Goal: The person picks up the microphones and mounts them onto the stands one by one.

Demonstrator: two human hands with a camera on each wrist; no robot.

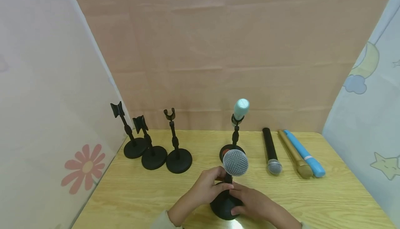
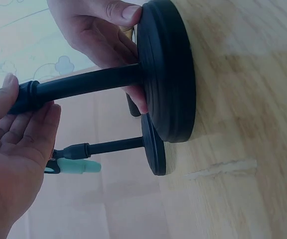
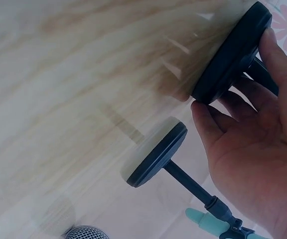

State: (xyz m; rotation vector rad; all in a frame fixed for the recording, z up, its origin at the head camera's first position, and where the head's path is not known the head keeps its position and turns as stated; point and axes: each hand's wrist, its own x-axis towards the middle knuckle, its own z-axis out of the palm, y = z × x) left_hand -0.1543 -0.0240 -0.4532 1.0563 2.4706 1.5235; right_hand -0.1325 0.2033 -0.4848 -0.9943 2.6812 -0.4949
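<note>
Left hand [image 1: 207,187] grips stem [image 2: 91,81], right hand [image 1: 252,200] pinches base [image 1: 222,206] by its edge, likely so the top-heavy mic [image 1: 235,163] can't tip the whole thing over.

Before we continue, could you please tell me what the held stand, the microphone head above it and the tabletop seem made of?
Held stand: black plastic or coated metal, matte; its even, dull surface leaves this open. Microphone head: probably grey metal mesh, judging by its fine grid. Tabletop: wood or wood-look laminate, glossy, given the grain and reflections.
</note>
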